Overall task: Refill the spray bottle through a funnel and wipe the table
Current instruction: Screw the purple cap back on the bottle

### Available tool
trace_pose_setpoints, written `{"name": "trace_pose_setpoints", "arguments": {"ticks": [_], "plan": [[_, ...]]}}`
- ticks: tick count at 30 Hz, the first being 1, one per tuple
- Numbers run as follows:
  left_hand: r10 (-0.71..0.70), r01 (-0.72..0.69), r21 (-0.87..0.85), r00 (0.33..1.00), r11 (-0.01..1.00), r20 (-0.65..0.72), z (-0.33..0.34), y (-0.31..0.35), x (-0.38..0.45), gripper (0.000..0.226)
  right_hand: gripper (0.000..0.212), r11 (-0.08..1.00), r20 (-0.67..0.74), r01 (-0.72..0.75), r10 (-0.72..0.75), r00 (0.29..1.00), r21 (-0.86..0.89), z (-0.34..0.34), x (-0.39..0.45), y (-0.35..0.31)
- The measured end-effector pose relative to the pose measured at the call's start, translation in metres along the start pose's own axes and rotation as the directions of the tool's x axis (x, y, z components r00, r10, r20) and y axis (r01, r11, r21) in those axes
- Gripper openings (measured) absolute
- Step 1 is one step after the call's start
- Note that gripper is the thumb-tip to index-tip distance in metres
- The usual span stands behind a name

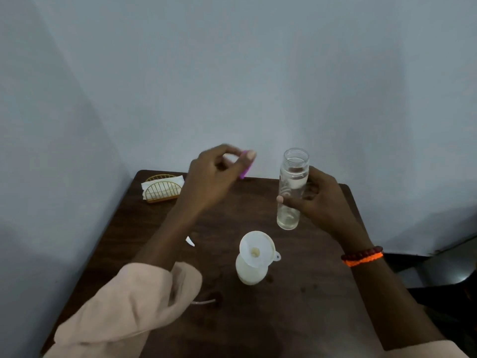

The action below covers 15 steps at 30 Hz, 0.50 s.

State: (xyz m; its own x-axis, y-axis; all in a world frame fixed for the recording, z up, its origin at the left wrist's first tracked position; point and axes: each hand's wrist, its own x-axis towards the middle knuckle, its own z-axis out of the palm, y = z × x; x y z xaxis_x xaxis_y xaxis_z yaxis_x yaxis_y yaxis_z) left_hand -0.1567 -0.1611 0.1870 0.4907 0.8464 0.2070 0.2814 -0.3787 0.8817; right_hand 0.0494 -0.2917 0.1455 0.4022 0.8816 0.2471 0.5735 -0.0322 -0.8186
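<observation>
Head view looks down on a dark wooden table (296,301) set into the corner of 2 pale walls. At the middle of it stands the white spray bottle (249,271) with its sprayer head off and a white funnel (256,248) seated in its neck, so the setup for refilling is ready. The right hand (316,198) is wrapped around a clear bottle (293,188), holding it upright just above the table, behind and to the right of the funnel; its mouth is open and only a shallow layer of clear liquid shows at the bottom. The left hand (215,177) is raised near the far edge, fingers pinched narrowly on a small purple cap (245,165), which by its position looks like the lid of the clear bottle. Whether liquid has already gone through the funnel, or the low level is simply what the bottle held, cannot be told from this view, since the spray bottle is opaque. What seems left: pouring or finishing the pour, lifting out the funnel, refitting the sprayer, then wiping. For the wipe, white napkins (165,184) sit untouched in a gold wire holder (162,193) at the far left corner. Faint pale markings show on the clear bottle, but nothing is readable, and no brand or label can be made out anywhere.
</observation>
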Motion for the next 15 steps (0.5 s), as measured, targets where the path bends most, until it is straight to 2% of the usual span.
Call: {"name": "trace_pose_setpoints", "arguments": {"ticks": [3,7,11,15], "plan": [[0.150,-0.150,0.001,0.989,0.989,0.001,0.003,0.048,0.009,0.032,0.055,0.999,0.020,0.042,-0.042,0.999,-0.021,0.011,0.007,-0.008],[0.229,-0.230,0.121,0.973,0.966,0.017,0.005,0.057,0.013,0.037,0.057,0.993,0.034,0.106,-0.104,0.994,-0.054,0.020,0.012,-0.022],[0.238,-0.238,0.217,0.971,0.947,0.027,0.001,0.047,0.023,0.044,0.052,0.988,0.019,0.128,-0.127,0.992,-0.081,0.024,0.015,-0.028],[0.215,-0.237,0.234,0.970,0.943,0.114,-0.003,0.044,0.027,0.041,0.054,0.985,0.025,0.140,-0.138,0.990,-0.100,0.025,0.017,-0.031]]}}
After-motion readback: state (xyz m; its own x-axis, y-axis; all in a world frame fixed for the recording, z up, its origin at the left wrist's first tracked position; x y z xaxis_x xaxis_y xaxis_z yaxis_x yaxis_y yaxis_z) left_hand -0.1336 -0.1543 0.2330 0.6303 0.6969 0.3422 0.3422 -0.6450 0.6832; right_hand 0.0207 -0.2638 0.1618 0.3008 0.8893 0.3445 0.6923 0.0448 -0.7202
